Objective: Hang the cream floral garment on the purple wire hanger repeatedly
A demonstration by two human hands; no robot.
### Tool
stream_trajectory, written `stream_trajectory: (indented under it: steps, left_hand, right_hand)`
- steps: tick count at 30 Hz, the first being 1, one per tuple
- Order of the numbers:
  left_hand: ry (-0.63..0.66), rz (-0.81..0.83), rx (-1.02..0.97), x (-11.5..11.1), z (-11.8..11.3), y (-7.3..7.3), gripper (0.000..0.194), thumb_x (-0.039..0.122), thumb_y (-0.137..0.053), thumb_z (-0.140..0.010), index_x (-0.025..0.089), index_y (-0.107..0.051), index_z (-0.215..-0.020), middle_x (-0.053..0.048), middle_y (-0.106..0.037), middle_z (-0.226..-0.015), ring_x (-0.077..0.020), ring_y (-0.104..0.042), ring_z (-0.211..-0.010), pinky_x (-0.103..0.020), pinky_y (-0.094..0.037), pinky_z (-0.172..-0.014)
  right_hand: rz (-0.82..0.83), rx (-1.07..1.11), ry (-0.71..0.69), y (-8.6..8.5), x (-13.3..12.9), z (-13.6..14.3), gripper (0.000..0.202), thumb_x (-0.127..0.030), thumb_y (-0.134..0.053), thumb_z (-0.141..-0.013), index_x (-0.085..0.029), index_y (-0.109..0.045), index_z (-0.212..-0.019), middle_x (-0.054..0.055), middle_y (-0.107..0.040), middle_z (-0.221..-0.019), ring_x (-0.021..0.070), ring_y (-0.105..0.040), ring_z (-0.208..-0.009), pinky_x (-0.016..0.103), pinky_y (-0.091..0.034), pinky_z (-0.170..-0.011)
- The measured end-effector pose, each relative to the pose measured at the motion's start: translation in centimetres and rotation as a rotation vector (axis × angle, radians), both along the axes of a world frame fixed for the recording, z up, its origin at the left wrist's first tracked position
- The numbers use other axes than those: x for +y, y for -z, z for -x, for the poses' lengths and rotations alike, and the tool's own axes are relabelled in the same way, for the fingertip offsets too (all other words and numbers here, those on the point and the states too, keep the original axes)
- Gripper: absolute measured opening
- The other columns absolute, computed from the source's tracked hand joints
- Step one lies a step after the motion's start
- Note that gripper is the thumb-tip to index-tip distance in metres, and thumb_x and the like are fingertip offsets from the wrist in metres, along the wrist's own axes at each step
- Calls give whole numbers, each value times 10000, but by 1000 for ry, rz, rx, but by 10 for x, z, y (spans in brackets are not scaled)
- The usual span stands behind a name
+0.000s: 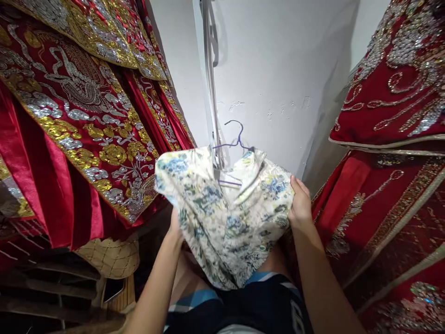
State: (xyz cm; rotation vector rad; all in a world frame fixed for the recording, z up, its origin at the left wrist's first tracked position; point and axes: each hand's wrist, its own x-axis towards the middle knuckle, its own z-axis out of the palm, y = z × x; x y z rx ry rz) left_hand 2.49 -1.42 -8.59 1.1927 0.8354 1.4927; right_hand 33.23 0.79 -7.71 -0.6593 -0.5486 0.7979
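Observation:
A white blouse (234, 227) with blue and yellow flowers hangs on a thin purple clothes hanger (239, 141) in front of my lap. The hanger's hook points up and is not hung on anything. On the blouse's right edge, my right hand (300, 200) has its fingers closed round the cloth near the shoulder. My left hand (176, 223) reaches behind the left side of the blouse, and the cloth hides most of its fingers. Through the open neckline the hanger's lower bar shows.
Red garments with gold and silver embroidery (114, 153) hang on the left. More red beaded garments (399, 106) hang on the right. A white wall (274, 60) with a metal upright (206, 69) stands ahead. At lower left are a wooden chair (52, 287) and a phone (113, 289).

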Motion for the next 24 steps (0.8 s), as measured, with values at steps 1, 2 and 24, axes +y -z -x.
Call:
stream_trajectory:
  steps: [1,2,24]
  left_hand:
    - [-106,22,-37,-5,1,11,675,746,-347,-901,231,-618,-1243,-132,-696,-1224,-308,-587,-1267,-453,-528,-990]
    - [-220,53,-86,-10,-1,22,702,767,-328,-893,231,-619,-1242,-131,-695,-1229,-314,-575,-1285,-458,-525,-1002]
    - [-200,165,161,-68,-37,87,640,430,-830,-688,176,-643,-1245,-143,-642,-1335,-324,-504,-1364,-459,-287,-1206]
  right_hand:
    - [-12,-15,-10,-4,5,5,443,-493,-852,-623,-183,-683,-891,35,-745,-874,236,-718,-936,354,-588,-833]
    - [-19,-40,-31,-8,8,11,442,-508,-834,-642,-184,-681,-901,43,-747,-895,244,-713,-974,365,-585,-850]
    - [141,-771,-618,71,-55,109,315,-523,-527,-920,-237,-570,-796,-29,-559,-626,166,-506,-587,292,-390,-587]
